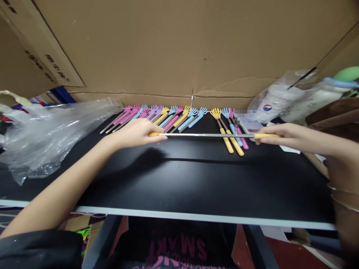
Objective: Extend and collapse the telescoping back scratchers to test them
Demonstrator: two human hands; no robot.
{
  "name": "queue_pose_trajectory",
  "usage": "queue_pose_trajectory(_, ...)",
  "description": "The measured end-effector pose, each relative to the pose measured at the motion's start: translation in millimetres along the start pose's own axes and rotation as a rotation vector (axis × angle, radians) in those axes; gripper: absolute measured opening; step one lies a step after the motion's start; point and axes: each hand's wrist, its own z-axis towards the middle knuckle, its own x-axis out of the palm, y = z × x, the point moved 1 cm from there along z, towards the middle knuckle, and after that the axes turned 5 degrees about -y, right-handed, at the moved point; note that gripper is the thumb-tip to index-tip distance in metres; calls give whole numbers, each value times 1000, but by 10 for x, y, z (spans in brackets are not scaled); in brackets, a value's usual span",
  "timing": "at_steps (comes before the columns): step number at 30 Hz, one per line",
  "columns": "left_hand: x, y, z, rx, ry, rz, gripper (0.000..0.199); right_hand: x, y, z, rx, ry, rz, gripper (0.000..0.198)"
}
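Note:
A yellow back scratcher (207, 135) with a long, drawn-out metal rod is stretched level above the black table. My left hand (140, 131) is closed around its yellow left end, and my right hand (283, 135) grips the yellow part at the right end. Which end carries the claw is hidden by my fingers. Behind the rod lies a row of pink, purple, yellow and blue back scratchers (176, 118), claws toward the cardboard. To the right, a smaller group of yellow, blue and pink back scratchers (228, 130) lies with handles pointing toward me.
A clear plastic bag (56, 130) lies at the left. At the right stand a white cup (276, 102) in plastic wrap and a bottle with a green top (311, 97). A cardboard wall (168, 48) closes off the back. The table's pale front edge (196, 218) runs before me.

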Motion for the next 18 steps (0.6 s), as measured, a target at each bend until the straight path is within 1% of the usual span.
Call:
queue_pose_trajectory(1, 38, -49, 10, 19, -20, 9, 42, 58, 109, 33, -32, -8, -45, 40)
queue_pose_trajectory(2, 77, -101, 20, 44, -47, 18, 41, 113, 213, 63, -57, -64, -123, 43)
queue_pose_trajectory(3, 115, -149, 29, 60, -82, 32, 41, 163, 302, 87, -54, -116, -238, 47)
queue_pose_trajectory(5, 176, -225, 43, 73, -149, 55, 41, 237, 432, 112, -96, -285, -381, 56)
queue_pose_trajectory(7, 217, -279, 52, 79, -194, 73, 42, 293, 496, 119, -145, -384, -446, 61)
queue_pose_trajectory(11, 290, -417, 66, 88, -203, 106, 39, 453, 611, 152, -230, -431, -510, 58)
queue_pose_trajectory(15, 367, -592, 63, 69, -219, 136, 37, 681, 815, 222, -264, -460, -540, 49)
queue_pose_trajectory(18, 388, -640, 50, 76, -241, 159, 36, 775, 898, 251, -275, -484, -529, 46)
